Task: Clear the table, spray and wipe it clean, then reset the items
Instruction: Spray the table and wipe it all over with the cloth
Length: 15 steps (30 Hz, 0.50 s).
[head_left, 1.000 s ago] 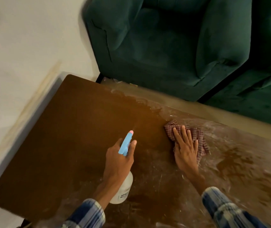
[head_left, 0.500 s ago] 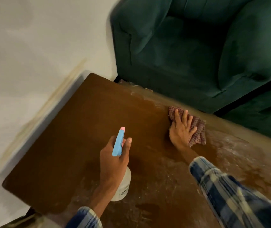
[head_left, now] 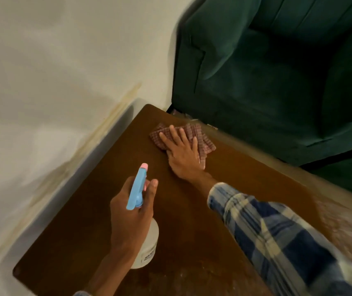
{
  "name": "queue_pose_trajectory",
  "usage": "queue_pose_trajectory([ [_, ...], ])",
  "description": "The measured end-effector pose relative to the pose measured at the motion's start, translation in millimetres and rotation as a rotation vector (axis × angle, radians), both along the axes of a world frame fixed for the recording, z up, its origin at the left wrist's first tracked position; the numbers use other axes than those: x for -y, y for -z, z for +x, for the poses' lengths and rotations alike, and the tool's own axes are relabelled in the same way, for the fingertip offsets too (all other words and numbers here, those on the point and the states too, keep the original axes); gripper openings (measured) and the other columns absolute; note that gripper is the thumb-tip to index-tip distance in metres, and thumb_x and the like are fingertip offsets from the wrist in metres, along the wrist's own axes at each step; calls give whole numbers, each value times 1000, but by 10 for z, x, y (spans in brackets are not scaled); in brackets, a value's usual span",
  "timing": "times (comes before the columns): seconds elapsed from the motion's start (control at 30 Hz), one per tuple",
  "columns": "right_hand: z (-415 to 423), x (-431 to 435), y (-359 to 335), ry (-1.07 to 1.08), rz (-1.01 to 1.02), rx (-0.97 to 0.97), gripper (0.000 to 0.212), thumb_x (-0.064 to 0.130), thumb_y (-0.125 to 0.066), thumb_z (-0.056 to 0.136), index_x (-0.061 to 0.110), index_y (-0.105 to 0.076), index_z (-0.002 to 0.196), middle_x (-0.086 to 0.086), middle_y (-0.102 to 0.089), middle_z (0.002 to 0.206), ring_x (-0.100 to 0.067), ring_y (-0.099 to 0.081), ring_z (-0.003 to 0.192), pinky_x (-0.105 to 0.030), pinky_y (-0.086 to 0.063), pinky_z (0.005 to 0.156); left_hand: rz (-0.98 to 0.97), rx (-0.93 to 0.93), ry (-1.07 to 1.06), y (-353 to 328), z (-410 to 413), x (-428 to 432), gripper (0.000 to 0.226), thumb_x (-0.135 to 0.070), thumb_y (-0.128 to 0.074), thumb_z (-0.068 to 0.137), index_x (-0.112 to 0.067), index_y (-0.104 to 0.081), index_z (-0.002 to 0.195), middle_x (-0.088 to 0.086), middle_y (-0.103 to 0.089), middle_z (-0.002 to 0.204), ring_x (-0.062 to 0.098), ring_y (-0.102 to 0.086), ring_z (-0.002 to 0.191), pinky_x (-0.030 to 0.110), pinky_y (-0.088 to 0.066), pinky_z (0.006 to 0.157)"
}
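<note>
Cloth near the table's far corner, under my right hand.
Checked cloth lies flat on brown wood; my fingers straight and spread, pressing it down, not gripping. My left hand is wrapped round the spray bottle, held above the near side, blue nozzle aimed at the far corner. Dusty smears along the right part. Green armchair just beyond; pale wall on the left.
</note>
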State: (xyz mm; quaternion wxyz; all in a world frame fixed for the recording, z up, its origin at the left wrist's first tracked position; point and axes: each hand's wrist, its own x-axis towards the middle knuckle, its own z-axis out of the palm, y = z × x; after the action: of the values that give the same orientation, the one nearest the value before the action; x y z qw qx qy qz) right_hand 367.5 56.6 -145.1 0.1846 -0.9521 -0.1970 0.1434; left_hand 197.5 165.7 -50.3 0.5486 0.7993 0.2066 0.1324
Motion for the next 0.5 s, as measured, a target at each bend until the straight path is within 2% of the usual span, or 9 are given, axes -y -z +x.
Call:
queue_pose_trajectory([
  [0.1, 406, -9, -36, 134, -37, -12, 55, 33, -31, 110, 41, -14, 161, 5, 7, 172, -24, 13, 158, -58, 16, 121, 25, 21, -4, 15, -5, -148, 20, -48, -60, 84, -33, -58, 96, 0, -58, 66, 16, -60, 57, 17, -50, 49],
  [0.17, 295, -127, -70, 136, -53, -14, 56, 32, -32, 109, 40, -13, 162, 4, 9, 172, -26, 14, 157, -61, 15, 122, 37, 29, -26, 21, -39, -201, 25, -47, -61, 84, -26, -58, 98, -1, -58, 67, 16, -60, 60, 16, -50, 51],
  [0.3, -442, -255, -83, -337, -38, -15, 56, 35, -31, 109, 46, -10, 160, 9, 10, 171, -23, 17, 157, -61, 15, 122, 8, 18, -79, -13, -210, -225, 25, -39, -64, 85, -18, -60, 99, -1, -57, 67, 18, -61, 62, 18, -51, 53],
  [0.33, -489, -183, -77, -368, -37, -14, 56, 36, -30, 109, 47, -11, 160, 10, 9, 171, -22, 16, 157, -61, 14, 122, 2, 15, -88, -28, -275, -234, 24, -38, -65, 85, -17, -61, 98, -1, -57, 66, 18, -60, 60, 19, -52, 53],
  [0.5, -580, -20, -63, -147, -90, -41, 56, 36, -27, 110, 47, -5, 160, 9, 11, 171, -22, 15, 157, -60, 13, 123, 23, -21, -189, -66, -710, -330, 17, -33, -69, 89, -22, -58, 95, -2, -59, 70, 21, -62, 68, 27, -56, 59],
])
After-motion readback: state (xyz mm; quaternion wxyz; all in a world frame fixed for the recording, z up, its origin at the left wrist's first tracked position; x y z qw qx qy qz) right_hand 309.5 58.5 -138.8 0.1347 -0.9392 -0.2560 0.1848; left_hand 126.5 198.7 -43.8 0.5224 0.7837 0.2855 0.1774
